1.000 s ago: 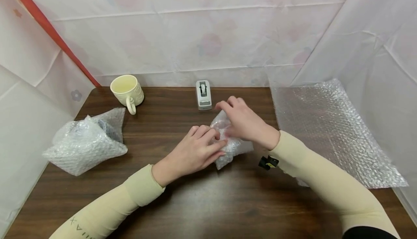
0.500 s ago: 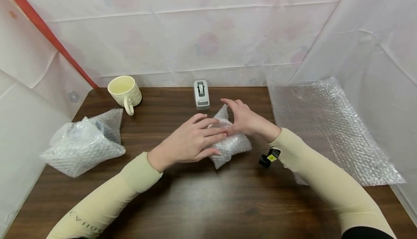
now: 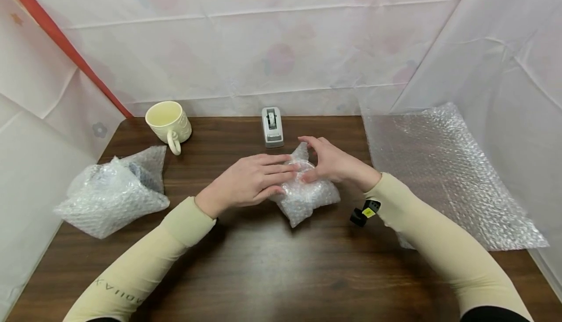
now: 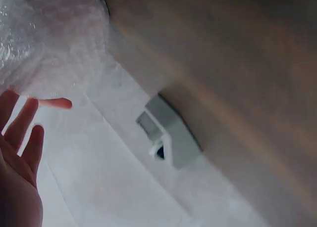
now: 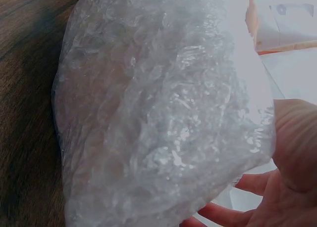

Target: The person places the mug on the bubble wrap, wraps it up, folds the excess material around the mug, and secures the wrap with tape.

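A small bubble-wrapped bundle (image 3: pixel 303 200) sits on the brown table in front of the person; whatever is inside cannot be made out. The left hand (image 3: pixel 250 179) lies across the bundle's left side with fairly straight fingers touching its top. From the right, the right hand (image 3: pixel 338 163) holds the bundle, thumb on top and index finger arched behind it. In the right wrist view the wrapped bundle (image 5: pixel 163 113) fills most of the picture, its far edge hiding some fingertips. The left wrist view catches the bundle (image 4: pixel 54 44) above the left hand's spread fingers.
Behind the bundle stands a grey tape dispenser (image 3: pixel 272 128). A pale yellow mug (image 3: pixel 169 124) is at the back left, with a larger bubble-wrapped bundle (image 3: pixel 114 195) before it. A flat bubble wrap sheet (image 3: pixel 452 180) covers the right side. White curtains (image 3: pixel 281 44) enclose the table.
The left hand has moved left, its bent fingers straightening over the bundle. The right hand has drawn back slightly from over the bundle to its right side, uncovering more of the wrap.
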Available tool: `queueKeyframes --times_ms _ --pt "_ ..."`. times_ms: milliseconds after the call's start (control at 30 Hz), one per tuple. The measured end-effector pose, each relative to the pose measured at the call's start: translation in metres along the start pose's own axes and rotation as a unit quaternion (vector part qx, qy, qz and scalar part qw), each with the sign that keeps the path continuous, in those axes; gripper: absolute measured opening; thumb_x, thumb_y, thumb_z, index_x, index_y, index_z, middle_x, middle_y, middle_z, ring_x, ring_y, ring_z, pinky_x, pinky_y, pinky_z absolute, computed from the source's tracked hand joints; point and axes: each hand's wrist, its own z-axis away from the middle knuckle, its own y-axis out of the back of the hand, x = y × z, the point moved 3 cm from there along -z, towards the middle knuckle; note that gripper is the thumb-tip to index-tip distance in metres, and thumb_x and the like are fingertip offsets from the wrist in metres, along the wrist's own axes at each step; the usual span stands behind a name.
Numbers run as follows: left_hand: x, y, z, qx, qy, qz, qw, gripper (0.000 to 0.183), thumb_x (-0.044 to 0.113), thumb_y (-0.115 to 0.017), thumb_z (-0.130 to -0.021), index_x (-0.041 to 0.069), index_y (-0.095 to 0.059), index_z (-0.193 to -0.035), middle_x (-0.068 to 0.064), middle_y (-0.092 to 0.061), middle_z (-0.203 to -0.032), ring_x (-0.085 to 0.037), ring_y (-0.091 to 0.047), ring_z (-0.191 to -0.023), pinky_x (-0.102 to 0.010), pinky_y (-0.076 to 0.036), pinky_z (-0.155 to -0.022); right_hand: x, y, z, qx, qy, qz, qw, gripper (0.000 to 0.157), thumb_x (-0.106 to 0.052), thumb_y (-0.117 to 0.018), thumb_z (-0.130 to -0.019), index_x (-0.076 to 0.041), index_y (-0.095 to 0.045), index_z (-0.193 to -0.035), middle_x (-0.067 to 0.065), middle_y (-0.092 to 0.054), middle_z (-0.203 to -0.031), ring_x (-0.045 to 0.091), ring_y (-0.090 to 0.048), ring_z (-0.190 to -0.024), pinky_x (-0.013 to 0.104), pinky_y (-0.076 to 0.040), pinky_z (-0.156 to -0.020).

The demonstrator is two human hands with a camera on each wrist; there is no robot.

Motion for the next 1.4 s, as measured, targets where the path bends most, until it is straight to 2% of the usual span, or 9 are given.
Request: queueKeyframes --times_ms 133,267,400,600,767,900,1033,1167,1400 --pt "0.0 -0.001 0.001 0.011 0.021 0.035 0.9991 0.053 0.043 -0.031 -0.109 0.01 -0.063 -0.136 -0.003 -0.055 -0.144 -0.019 -0.047 -0.136 -0.036 -0.04 -0.107 -0.001 0.0 0.0 -0.005 0.001 -0.012 1.0 0.101 -0.018 -0.085 -0.075 -0.01 -0.025 -0.156 0.023 -0.039 -0.139 0.036 -0.044 -0.127 0.048 -0.043 -0.1" --pt "0.001 0.0 -0.005 0.008 0.044 0.016 0.9989 0.056 0.046 -0.029 -0.108 0.01 -0.061 -0.137 -0.003 -0.054 -0.145 -0.019 -0.049 -0.133 -0.039 -0.042 -0.105 -0.001 0.0 0.0 -0.005 0.004 -0.026 1.0 0.102 -0.016 -0.085 -0.074 -0.008 -0.024 -0.156 0.024 -0.039 -0.139 0.038 -0.044 -0.127 0.049 -0.043 -0.1" --pt "0.003 -0.001 -0.013 -0.002 0.104 0.025 0.9943 0.069 0.056 -0.024 -0.106 0.005 -0.056 -0.141 -0.006 -0.062 -0.133 -0.021 -0.056 -0.122 -0.041 -0.043 -0.102 0.0 -0.001 0.0 -0.01 -0.003 -0.05 0.999 0.103 -0.013 -0.084 -0.076 -0.009 -0.021 -0.157 0.024 -0.039 -0.141 0.038 -0.046 -0.127 0.049 -0.044 -0.1" --pt "0.004 -0.002 -0.019 -0.011 0.207 0.098 0.9734 0.084 0.07 -0.024 -0.098 0.004 -0.052 -0.142 -0.006 -0.064 -0.114 -0.018 -0.058 -0.106 -0.038 -0.047 -0.093 0.003 -0.005 -0.002 -0.028 -0.027 -0.11 0.993 0.105 -0.01 -0.079 -0.079 -0.01 -0.012 -0.159 0.024 -0.039 -0.144 0.035 -0.05 -0.12 0.046 -0.046 -0.096" --pt "-0.001 -0.002 -0.019 -0.016 0.256 0.169 0.9515 0.08 0.068 -0.023 -0.1 0.007 -0.053 -0.14 -0.005 -0.06 -0.122 -0.016 -0.055 -0.107 -0.036 -0.046 -0.093 0.005 -0.011 -0.005 -0.038 -0.061 -0.164 0.984 0.113 -0.012 -0.074 -0.079 -0.013 0.004 -0.16 0.025 -0.034 -0.148 0.036 -0.048 -0.121 0.045 -0.041 -0.099" --pt "-0.004 -0.003 -0.019 -0.016 0.267 0.208 0.9408 0.082 0.07 -0.02 -0.099 0.007 -0.054 -0.139 -0.004 -0.059 -0.127 -0.015 -0.054 -0.113 -0.036 -0.044 -0.096 0.003 -0.015 -0.005 -0.028 -0.075 -0.171 0.982 0.115 -0.012 -0.073 -0.078 -0.018 0.009 -0.159 0.025 -0.03 -0.151 0.037 -0.039 -0.132 0.048 -0.035 -0.106" --pt "-0.003 -0.005 -0.015 -0.007 0.267 0.226 0.9366 0.083 0.071 -0.019 -0.098 0.007 -0.053 -0.139 -0.004 -0.058 -0.131 -0.015 -0.052 -0.115 -0.036 -0.043 -0.098 0.002 -0.017 -0.003 -0.018 -0.074 -0.171 0.982 0.115 -0.012 -0.073 -0.079 -0.02 0.008 -0.16 0.023 -0.028 -0.153 0.037 -0.039 -0.132 0.05 -0.035 -0.106" --pt "-0.001 -0.006 -0.013 -0.006 0.26 0.23 0.9377 0.077 0.066 -0.023 -0.101 0.007 -0.051 -0.142 -0.003 -0.055 -0.137 -0.015 -0.048 -0.121 -0.036 -0.04 -0.103 0.005 -0.014 0.002 -0.012 -0.067 -0.178 0.982 0.112 -0.015 -0.074 -0.081 -0.023 0.004 -0.16 0.02 -0.029 -0.153 0.036 -0.041 -0.131 0.05 -0.037 -0.104" --pt "0.002 -0.004 -0.013 -0.005 0.233 0.218 0.9477 0.053 0.046 -0.039 -0.107 0.009 -0.051 -0.143 -0.001 -0.053 -0.14 -0.017 -0.042 -0.13 -0.038 -0.035 -0.108 0.012 -0.012 0.011 -0.018 -0.052 -0.221 0.974 0.103 -0.021 -0.075 -0.086 -0.024 -0.004 -0.161 0.016 -0.031 -0.151 0.036 -0.043 -0.132 0.05 -0.041 -0.103"
